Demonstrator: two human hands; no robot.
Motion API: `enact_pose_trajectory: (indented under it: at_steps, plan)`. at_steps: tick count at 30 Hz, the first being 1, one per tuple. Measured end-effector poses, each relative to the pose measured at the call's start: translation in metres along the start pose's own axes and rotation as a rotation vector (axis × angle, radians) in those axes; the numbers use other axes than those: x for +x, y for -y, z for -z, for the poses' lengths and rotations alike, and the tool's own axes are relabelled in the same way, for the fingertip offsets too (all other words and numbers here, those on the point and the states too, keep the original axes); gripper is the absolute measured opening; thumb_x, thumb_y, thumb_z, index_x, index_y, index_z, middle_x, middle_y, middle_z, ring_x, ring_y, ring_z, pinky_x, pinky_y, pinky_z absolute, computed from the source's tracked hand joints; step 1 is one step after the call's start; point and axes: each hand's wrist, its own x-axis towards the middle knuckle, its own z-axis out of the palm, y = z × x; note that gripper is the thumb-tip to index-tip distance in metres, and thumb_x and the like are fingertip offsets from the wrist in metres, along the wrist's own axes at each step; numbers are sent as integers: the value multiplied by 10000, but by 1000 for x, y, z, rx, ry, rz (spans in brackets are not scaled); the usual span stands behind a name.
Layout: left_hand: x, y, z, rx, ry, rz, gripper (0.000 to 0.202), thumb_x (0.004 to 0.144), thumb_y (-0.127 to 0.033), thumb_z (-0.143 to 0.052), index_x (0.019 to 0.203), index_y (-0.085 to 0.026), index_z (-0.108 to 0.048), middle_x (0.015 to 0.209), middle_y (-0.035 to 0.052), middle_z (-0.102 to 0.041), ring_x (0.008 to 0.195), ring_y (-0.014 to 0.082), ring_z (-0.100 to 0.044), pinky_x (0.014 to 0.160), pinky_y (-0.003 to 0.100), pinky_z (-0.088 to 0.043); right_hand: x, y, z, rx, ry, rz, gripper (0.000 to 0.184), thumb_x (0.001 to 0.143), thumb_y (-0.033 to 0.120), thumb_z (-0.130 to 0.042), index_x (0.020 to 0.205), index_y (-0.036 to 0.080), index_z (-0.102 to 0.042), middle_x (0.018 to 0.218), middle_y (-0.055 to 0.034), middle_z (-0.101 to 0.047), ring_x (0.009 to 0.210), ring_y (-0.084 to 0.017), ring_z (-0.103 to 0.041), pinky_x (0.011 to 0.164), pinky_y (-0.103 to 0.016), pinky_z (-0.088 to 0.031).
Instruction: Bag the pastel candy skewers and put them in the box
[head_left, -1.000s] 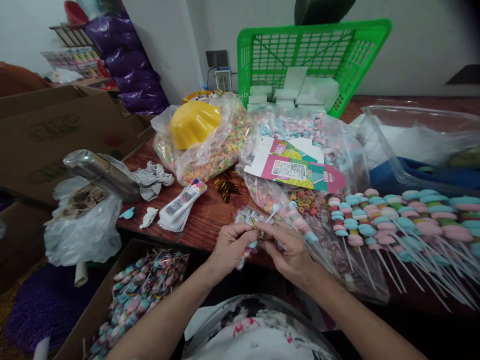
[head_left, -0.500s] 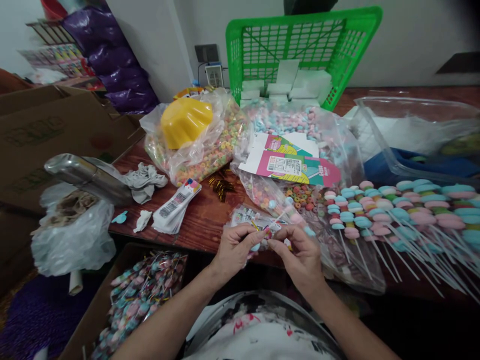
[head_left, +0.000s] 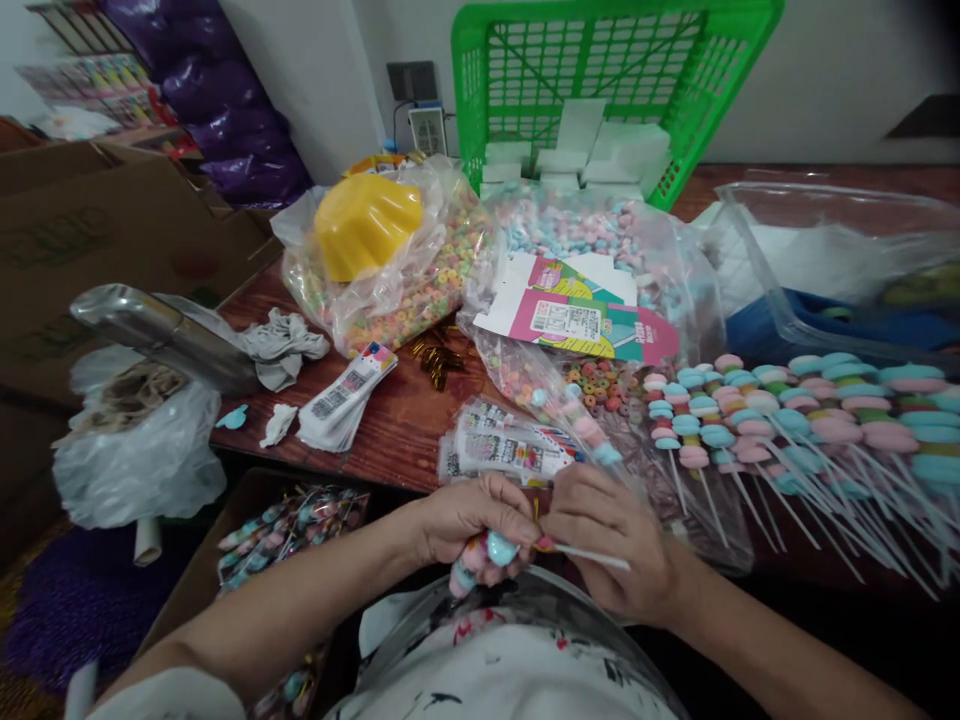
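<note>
A candy skewer of pink and blue pieces on a white stick lies in my left hand, whose fingers are wrapped round the candy. My right hand is closed at the skewer's neck, where a gold twist tie shows between the two hands. The bare stick points right across my right fingers. Just beyond my hands are printed plastic sleeves on the table. More candy skewers lie in a row to the right, sticks toward me.
Gold twist ties and a stack of printed sleeves lie left of centre. Behind are bags of ring candy, flat printed boxes and a green basket. A carton of wrapped skewers stands below the table edge at left.
Both hands have come down and closer to my body with the skewer. The candy now shows in my left hand, and the stick points right. The view has shifted slightly.
</note>
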Motion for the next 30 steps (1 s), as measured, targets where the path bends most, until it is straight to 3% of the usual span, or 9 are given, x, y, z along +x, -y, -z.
enact_pose_trajectory:
  at_steps: [4,9,13,16,19,21,23,26,30]
  plan:
    - [-4,-8,-6,133,138,155,174,546,-238,-797,610,-110,-698,476,25,-625,312,95,-496,254,153,-338,-3,7,5,-36,37,134,295,862,66,-454,1144,77,-540,772,-96,-645,726,-182,-538,728,-377,-490]
    - [-2,-11,-9,287,180,206,243,558,-335,-825,653,-139,-717,504,18,-631,341,96,-500,304,184,-399,-1,11,12,-143,180,142,100,857,144,-537,901,166,-624,681,-47,-625,645,-171,-517,642,-367,-453]
    - [1,-28,-10,482,248,135,309,548,-410,-818,701,-161,-718,608,25,-664,482,143,-574,416,241,-464,4,19,14,-236,270,143,160,884,135,-475,819,194,-610,778,-48,-650,770,-184,-554,739,-402,-424]
    - [-5,-51,-20,900,138,-160,294,622,-389,-774,803,-169,-701,736,31,-678,653,183,-615,575,280,-505,6,14,13,-379,337,77,172,875,101,-447,824,181,-591,785,-58,-637,784,-199,-553,757,-418,-386]
    - [-16,-62,-40,1535,-230,-647,239,767,-308,-652,958,-164,-657,890,71,-661,826,212,-596,741,323,-489,6,-6,17,-525,337,-29,157,822,91,-447,826,167,-584,758,-85,-617,755,-221,-529,745,-412,-374]
    - [-17,-55,-49,1846,-362,-871,182,865,-221,-495,951,-157,-642,897,101,-646,878,224,-569,811,373,-460,9,-22,25,-595,241,-131,150,792,93,-438,790,165,-570,722,-91,-597,716,-219,-508,689,-373,-370]
    - [-10,-42,-49,1968,-359,-968,235,880,-140,-407,888,-154,-641,848,110,-642,896,237,-556,840,415,-441,14,-31,33,-607,63,-265,155,810,109,-417,752,171,-547,683,-76,-573,660,-198,-485,626,-336,-348]
    - [12,-29,-37,1707,-358,-1034,233,830,-119,-458,975,-144,-638,1029,139,-647,1045,270,-525,916,464,-415,23,-23,35,-366,-260,-500,165,872,179,-418,744,184,-523,679,-34,-547,645,-159,-481,610,-295,-349]
    - [23,-40,-30,802,-313,-959,204,846,-258,-522,926,-181,-693,1021,89,-679,998,256,-593,889,423,-457,26,6,17,429,-408,-782,194,870,295,-486,704,195,-491,610,29,-460,561,-104,-408,528,-232,-344]
